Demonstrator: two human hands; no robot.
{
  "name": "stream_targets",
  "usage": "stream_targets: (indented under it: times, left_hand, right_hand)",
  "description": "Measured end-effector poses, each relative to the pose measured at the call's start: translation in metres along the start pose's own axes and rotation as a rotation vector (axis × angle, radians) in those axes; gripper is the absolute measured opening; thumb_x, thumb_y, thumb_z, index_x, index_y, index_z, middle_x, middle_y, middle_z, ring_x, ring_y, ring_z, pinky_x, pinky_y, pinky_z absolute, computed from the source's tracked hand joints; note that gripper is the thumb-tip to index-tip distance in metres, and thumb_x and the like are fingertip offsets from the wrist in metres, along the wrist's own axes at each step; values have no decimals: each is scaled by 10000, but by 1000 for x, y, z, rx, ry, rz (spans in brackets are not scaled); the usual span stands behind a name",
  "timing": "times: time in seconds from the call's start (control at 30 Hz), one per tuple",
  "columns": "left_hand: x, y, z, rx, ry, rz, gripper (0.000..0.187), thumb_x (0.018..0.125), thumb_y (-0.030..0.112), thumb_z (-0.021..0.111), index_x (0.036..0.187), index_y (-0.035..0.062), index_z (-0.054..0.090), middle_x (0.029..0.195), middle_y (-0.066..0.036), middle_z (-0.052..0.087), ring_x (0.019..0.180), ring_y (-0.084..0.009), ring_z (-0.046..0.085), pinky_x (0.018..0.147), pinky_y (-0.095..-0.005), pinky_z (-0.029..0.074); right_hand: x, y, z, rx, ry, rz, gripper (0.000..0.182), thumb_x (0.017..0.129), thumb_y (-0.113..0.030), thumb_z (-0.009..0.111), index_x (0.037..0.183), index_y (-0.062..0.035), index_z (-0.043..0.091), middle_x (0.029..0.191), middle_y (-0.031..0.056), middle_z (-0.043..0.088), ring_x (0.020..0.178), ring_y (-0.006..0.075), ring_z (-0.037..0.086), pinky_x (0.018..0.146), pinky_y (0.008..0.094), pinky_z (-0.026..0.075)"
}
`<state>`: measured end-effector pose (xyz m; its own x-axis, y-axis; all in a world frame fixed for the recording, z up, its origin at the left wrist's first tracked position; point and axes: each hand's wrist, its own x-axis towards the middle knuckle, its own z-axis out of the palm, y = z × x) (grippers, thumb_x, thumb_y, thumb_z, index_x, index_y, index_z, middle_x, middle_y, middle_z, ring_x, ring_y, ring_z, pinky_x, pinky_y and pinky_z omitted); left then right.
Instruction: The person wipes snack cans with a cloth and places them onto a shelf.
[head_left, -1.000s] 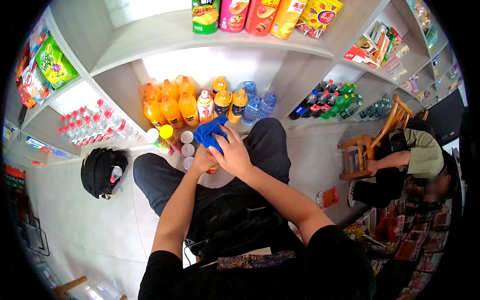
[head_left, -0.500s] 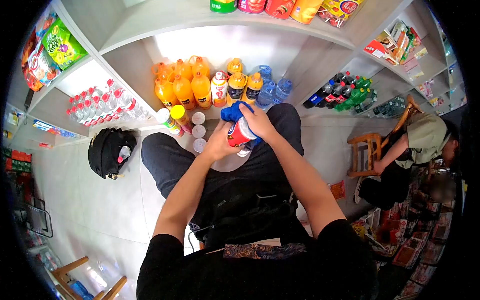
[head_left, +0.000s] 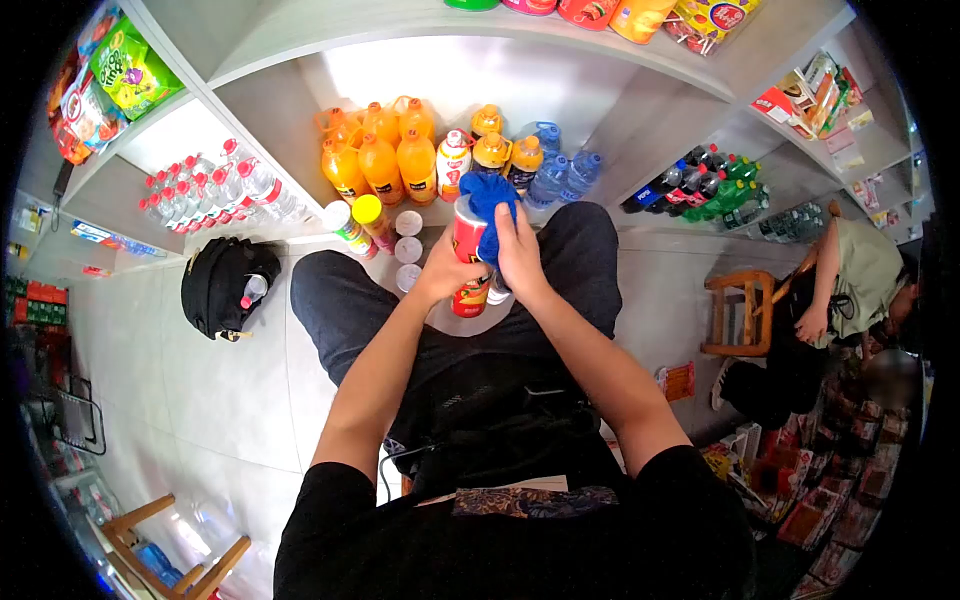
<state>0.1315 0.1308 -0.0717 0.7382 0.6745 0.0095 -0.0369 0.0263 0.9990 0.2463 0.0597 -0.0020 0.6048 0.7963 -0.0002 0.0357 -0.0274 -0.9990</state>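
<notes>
My left hand (head_left: 447, 272) is wrapped around a red chip can (head_left: 470, 302), which stands roughly upright between my knees. A blue cloth (head_left: 484, 200) covers the can's upper right side, and my right hand (head_left: 517, 258) grips the cloth against it. Left of my hands are a yellow-lidded can (head_left: 372, 218) and a can with a pale lid (head_left: 343, 222). Several pale round lids (head_left: 408, 250) line up beside them. Partly hidden behind the red can is a whitish item I cannot make out.
Ahead is a shelf with orange drink bottles (head_left: 378, 165) and blue-tinted bottles (head_left: 581, 176). A black backpack (head_left: 222, 290) lies on the floor at left. At right, a person (head_left: 850, 270) bends near a wooden chair (head_left: 738, 312). A wooden stool (head_left: 150, 520) stands lower left.
The red can has turned from tilted to more upright. My right hand and the cloth have shifted to its upper right side. The person's arm at right has moved off the chair.
</notes>
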Motion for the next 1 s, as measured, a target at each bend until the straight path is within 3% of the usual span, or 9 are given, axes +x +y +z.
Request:
stream_targets:
  times: [0.1,0.33,0.43,0.47,0.6,0.7,0.83,0.9,1.0]
  left_hand:
    - [1,-1,0,-251,83,-70,715,683,117,801,1298,50,442,1184,-75,581,1068,-164,562,945,-335,448]
    - [-7,-2,11,-46,16,-33,716,734,152,786,1327,49,399,1226,-76,545,1115,-183,527,988,-338,417]
    - [-6,3,13,-88,-8,-73,721,726,157,785,1313,43,383,1201,-92,545,1103,-183,534,966,-350,437]
    - [-7,6,14,-61,-15,-61,714,742,160,776,1323,40,378,1190,-87,543,1089,-176,536,951,-345,444]
    - [-10,27,14,-57,-65,-70,739,784,180,764,1366,35,331,1187,-75,523,1072,-165,538,920,-335,462]
    - [-10,36,13,-197,-119,-154,740,787,202,780,1362,28,349,1192,-74,538,1076,-161,545,922,-340,467]
    - [-6,22,20,-187,-66,-120,680,773,200,783,1310,27,404,1153,-86,578,1035,-170,573,912,-341,473]
    - [-8,19,22,-91,33,-83,655,748,212,792,1260,22,431,1093,-101,596,975,-179,603,856,-340,501]
    - [-7,7,11,-43,97,-64,664,708,236,788,1220,15,427,1094,-129,598,981,-202,608,852,-344,499]
  right_hand:
    - [-14,10,6,-292,-110,-296,492,983,-314,483,1321,41,444,1244,321,509,1171,445,498,1003,437,387]
    - [-11,5,4,-561,-78,-346,586,855,-313,672,1293,6,448,1217,377,447,1114,545,466,984,514,389]
    - [1,-5,3,-542,-27,-395,555,811,-260,720,1224,20,477,1185,303,490,1115,477,502,939,468,439]
    - [10,6,2,-602,44,-520,526,808,-233,736,1212,6,498,1127,231,565,1030,358,587,875,405,482]
    - [33,6,-2,-125,33,-187,429,835,-204,735,1173,-23,544,1001,58,635,868,115,592,786,275,488]
    - [48,-10,-5,213,168,-120,486,854,-264,715,1207,7,520,1016,97,633,882,196,610,817,311,487]
    - [44,-16,-6,13,233,-195,503,924,-298,619,1287,15,465,1109,166,624,948,243,620,849,346,485]
    - [32,0,2,-220,227,-227,557,971,-310,507,1336,95,391,1264,315,503,1189,400,499,1025,429,367]
    - [5,9,12,-479,94,-318,583,962,-287,504,1347,125,357,1340,376,390,1261,490,391,1073,459,313]
